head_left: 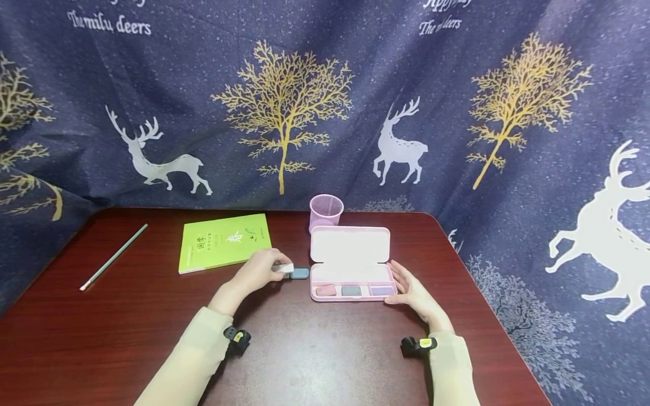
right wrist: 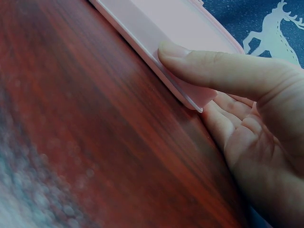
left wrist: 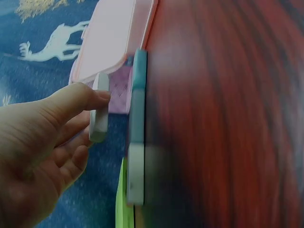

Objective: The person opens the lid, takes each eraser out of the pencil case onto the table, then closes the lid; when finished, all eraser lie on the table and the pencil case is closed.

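Observation:
My left hand (head_left: pixel 259 269) pinches a white eraser (left wrist: pixel 99 108) between thumb and fingers, raised above a row of small blocks. That row holds a teal block (left wrist: pixel 139 69), a grey-blue one (left wrist: pixel 137 116) and a whitish one (left wrist: pixel 136 173), end to end on the table. Just right of it lies an open pink pencil case (head_left: pixel 315 282), lid tilted back. Along its front sit a pink block (head_left: pixel 326 290), a grey-green block (head_left: pixel 351 291) and a lilac block (head_left: pixel 382 291). My right hand (head_left: pixel 413 290) holds the case's right end, thumb on the front rim (right wrist: pixel 183 95), fingers around the side.
A pink mesh pen cup (head_left: pixel 326 208) stands behind the case lid. Behind my left hand lies a green book (head_left: pixel 223 242); farther left is a pencil (head_left: pixel 114 256). A dark curtain (head_left: pixel 325 113) hangs at the back of the reddish-brown table (head_left: pixel 315 349).

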A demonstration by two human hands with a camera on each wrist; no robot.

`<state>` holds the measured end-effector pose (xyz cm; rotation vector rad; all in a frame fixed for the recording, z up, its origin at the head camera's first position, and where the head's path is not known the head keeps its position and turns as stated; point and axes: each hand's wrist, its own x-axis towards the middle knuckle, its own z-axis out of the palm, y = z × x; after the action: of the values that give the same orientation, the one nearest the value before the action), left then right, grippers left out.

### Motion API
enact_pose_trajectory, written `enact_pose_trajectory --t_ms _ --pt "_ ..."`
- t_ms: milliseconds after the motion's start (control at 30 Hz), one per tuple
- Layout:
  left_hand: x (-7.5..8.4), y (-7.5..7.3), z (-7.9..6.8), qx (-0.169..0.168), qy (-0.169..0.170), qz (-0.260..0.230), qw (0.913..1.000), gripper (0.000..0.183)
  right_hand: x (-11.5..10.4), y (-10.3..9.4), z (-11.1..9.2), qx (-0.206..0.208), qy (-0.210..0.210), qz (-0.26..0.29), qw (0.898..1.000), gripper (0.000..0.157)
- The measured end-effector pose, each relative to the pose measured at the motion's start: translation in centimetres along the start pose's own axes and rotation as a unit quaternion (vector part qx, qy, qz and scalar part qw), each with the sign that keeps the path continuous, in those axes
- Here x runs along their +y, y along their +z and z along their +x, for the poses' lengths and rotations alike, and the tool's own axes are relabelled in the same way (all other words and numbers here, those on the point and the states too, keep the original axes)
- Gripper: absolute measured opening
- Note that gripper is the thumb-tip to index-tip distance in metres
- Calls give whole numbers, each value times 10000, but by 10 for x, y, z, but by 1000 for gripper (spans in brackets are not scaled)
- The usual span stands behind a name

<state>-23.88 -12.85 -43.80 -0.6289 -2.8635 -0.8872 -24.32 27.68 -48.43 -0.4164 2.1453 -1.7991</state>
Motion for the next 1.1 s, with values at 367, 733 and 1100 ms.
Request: enact_pose_trajectory --t_ms 367,733,1100 --pt "-28 -25 -15 -48 -28 -50 10000 23 1 -1 -1 -12 -43 32 10000 104" --pt "-55 -44 -36 -63 -367 -101 9993 21 2 0 0 -10 -12 70 10000 105" --pt "-65 -49 -48 -381 -462 -141 9981 20 1 1 0 -29 -13 17 10000 104"
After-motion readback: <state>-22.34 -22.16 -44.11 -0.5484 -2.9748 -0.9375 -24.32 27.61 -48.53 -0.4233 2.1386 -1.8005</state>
